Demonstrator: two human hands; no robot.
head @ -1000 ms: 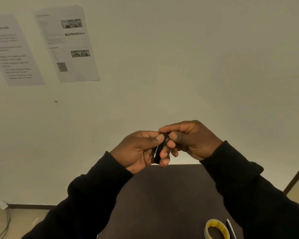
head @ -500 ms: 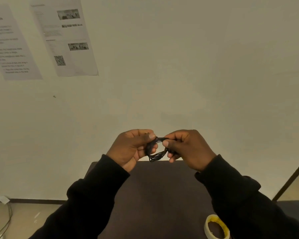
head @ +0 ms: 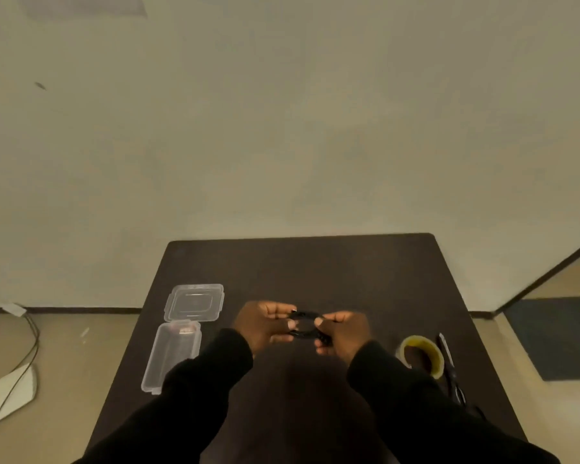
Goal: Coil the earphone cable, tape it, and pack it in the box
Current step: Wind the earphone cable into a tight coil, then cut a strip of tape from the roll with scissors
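I had both hands, left [head: 263, 324] & right [head: 344, 331], w/ grip pinched shut on the coiled earphone cable [head: 304, 325] above the worktop [head: 315, 269], untaped, so reaching for the tape roll [head: 422, 359] could've let loops spring apart.

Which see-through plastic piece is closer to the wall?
The flat lid lies closer to the wall; the deeper box lies in front of it, nearer the person.

Bare table [head: 315, 262] beyond the hands; box [head: 171, 356] and lid [head: 195, 301] left, tape roll [head: 421, 354] right.
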